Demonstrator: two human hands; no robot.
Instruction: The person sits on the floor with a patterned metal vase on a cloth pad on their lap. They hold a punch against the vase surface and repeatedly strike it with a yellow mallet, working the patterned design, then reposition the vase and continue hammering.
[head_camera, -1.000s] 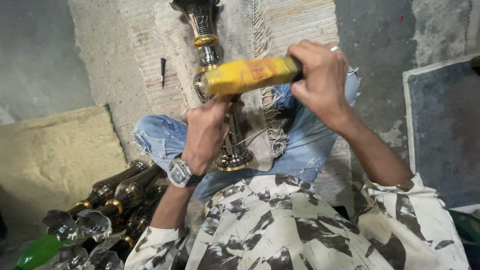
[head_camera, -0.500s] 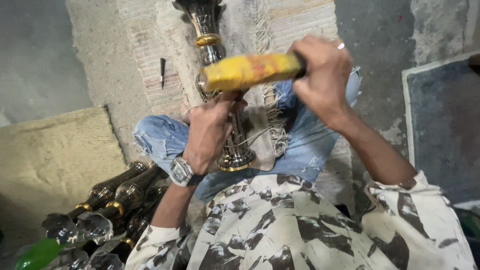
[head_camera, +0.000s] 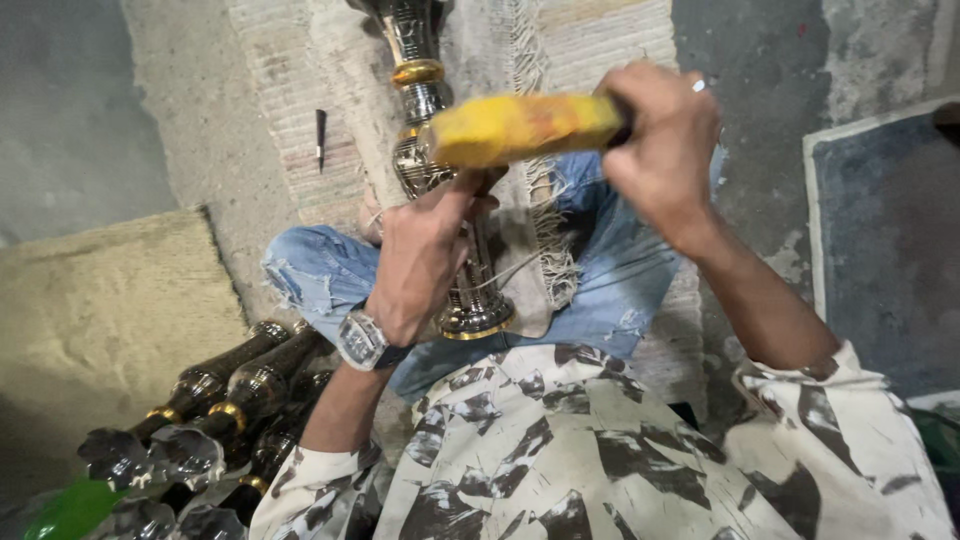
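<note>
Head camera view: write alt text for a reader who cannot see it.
A seated person's left hand grips an ornate metal stem resting across their lap, while the right hand holds a yellow block against it. More dark, gold-banded stems lie heaped at the left.

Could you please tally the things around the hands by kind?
Metal stem held upright by the left hand: 1
Yellow block in the right hand: 1
Wristwatch: 1
Dark pen-like thing on the rug: 1
Total: 4
</note>
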